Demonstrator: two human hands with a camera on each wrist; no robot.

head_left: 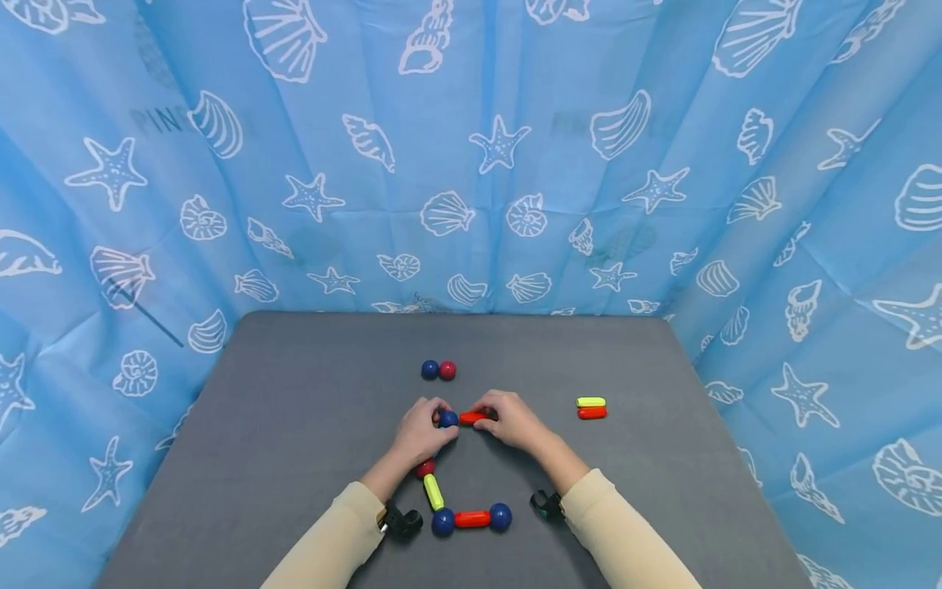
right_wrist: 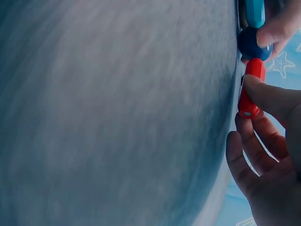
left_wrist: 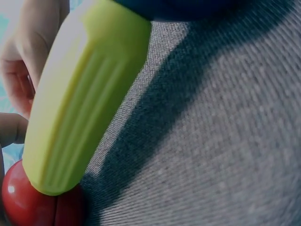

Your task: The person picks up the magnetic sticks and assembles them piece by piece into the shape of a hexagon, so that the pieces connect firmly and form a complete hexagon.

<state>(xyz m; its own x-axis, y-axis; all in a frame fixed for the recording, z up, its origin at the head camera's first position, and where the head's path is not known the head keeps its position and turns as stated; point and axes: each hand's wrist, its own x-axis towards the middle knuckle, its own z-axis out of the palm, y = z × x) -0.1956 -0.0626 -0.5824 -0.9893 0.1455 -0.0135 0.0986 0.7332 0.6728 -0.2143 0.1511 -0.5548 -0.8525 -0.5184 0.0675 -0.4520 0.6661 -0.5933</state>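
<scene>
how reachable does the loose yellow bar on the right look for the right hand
Probably yes: only bare tabletop shows between the right hand and the yellow bar, though it would likely first release the red bar it pinches.

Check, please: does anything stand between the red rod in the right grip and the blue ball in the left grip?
Nothing visible does: the red rod points at the blue ball, and its near end appears to touch it.
</scene>
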